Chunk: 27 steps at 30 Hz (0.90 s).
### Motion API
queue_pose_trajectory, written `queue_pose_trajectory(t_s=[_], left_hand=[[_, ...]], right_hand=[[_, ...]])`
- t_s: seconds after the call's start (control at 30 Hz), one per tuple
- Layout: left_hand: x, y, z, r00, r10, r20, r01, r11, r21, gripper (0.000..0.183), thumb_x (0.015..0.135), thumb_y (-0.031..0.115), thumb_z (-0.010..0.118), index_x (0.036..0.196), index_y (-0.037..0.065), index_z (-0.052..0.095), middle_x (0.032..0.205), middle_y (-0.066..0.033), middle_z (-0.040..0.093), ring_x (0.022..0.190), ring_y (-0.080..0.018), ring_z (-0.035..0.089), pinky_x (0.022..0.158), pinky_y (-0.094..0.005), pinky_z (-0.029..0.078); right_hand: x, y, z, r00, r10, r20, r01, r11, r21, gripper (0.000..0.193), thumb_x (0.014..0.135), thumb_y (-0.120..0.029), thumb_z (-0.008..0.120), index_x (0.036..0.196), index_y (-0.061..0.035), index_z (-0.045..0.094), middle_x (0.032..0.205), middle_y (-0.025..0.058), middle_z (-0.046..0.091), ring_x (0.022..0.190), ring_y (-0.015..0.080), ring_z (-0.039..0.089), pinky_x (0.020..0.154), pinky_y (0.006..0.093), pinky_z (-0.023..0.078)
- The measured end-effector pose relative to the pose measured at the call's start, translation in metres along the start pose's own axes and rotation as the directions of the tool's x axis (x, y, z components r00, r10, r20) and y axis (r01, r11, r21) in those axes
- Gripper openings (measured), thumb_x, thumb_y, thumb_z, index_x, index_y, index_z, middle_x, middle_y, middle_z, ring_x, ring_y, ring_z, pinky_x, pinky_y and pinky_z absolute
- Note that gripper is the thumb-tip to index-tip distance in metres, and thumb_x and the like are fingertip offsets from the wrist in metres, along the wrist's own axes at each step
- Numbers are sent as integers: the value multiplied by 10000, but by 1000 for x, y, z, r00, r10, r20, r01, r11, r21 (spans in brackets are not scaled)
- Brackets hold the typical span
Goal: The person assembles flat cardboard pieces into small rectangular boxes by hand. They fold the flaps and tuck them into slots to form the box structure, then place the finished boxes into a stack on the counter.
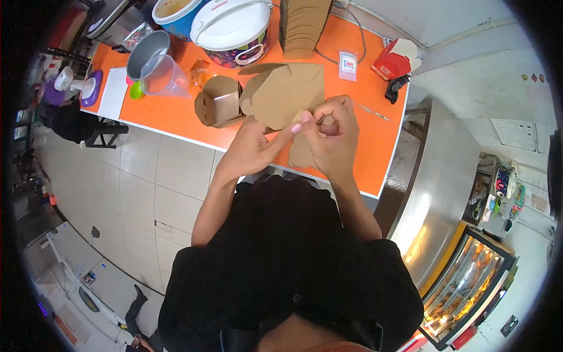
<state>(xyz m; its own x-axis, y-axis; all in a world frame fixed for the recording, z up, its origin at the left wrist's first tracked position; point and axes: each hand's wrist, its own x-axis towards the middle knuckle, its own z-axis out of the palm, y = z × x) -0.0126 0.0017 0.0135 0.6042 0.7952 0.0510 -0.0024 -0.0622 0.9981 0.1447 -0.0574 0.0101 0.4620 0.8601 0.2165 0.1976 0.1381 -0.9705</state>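
A partly folded brown cardboard food box (287,88) is tilted up over the front of the orange table. My left hand (251,145) grips its near left side, with the thumb stretched along the near edge and the other fingers hidden behind the card. At the near right corner my right hand (335,134) pinches a small flap between thumb and curled forefinger. The two thumbs almost meet there. Just left stands an open, formed brown box (221,104). A flat piece of brown card (301,154) lies below my right hand.
Behind the work stands a tall stack of brown card boxes (302,35). Left of it are a white-lidded tub (231,29), a grey bowl (148,53) and a clear plastic jug (163,76). A red carton (394,60) and a small white packet (347,66) lie right.
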Motion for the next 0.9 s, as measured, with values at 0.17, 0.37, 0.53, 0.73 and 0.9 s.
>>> queue_pose_trajectory(t_s=[0.17,0.37,0.53,0.73,0.9], left_hand=[[1,-8,-1,994,-80,-80,80,997,-6,346,1093,290,575,1227,-14,670,1146,-82,699,1047,-171,641,896,-353,532],[-6,28,-10,997,17,78,-36,968,249,302,1074,239,605,1246,-3,659,1199,-94,675,1066,-184,636,900,-366,520],[-9,-6,-3,996,82,-26,-81,995,54,259,1064,164,612,1249,-13,652,1213,-105,672,1086,-193,635,929,-355,513],[-7,3,-5,998,-8,-67,10,1000,27,317,1111,232,530,1295,-17,599,1178,-90,658,1081,-184,617,916,-362,511],[-7,2,0,991,39,-125,-27,995,97,339,1124,270,503,1271,-20,602,1140,-77,658,1046,-162,595,920,-348,495]], right_hand=[[-2,10,6,998,63,-8,-61,991,118,208,873,-31,806,879,-11,600,980,45,490,723,74,574,592,224,522],[0,31,-11,994,14,111,-29,991,129,247,864,-20,838,940,-37,603,866,-9,503,687,29,450,558,196,403],[10,-4,-20,981,-17,195,43,990,-131,260,846,-83,875,864,-46,618,827,-22,478,647,11,391,551,191,375],[11,-3,-14,972,-11,233,13,1000,-7,198,880,-84,839,868,2,662,925,19,508,746,53,568,679,230,552],[3,-2,-4,982,80,172,-96,991,88,164,858,-118,855,946,-27,751,918,62,584,841,154,676,762,299,599]])
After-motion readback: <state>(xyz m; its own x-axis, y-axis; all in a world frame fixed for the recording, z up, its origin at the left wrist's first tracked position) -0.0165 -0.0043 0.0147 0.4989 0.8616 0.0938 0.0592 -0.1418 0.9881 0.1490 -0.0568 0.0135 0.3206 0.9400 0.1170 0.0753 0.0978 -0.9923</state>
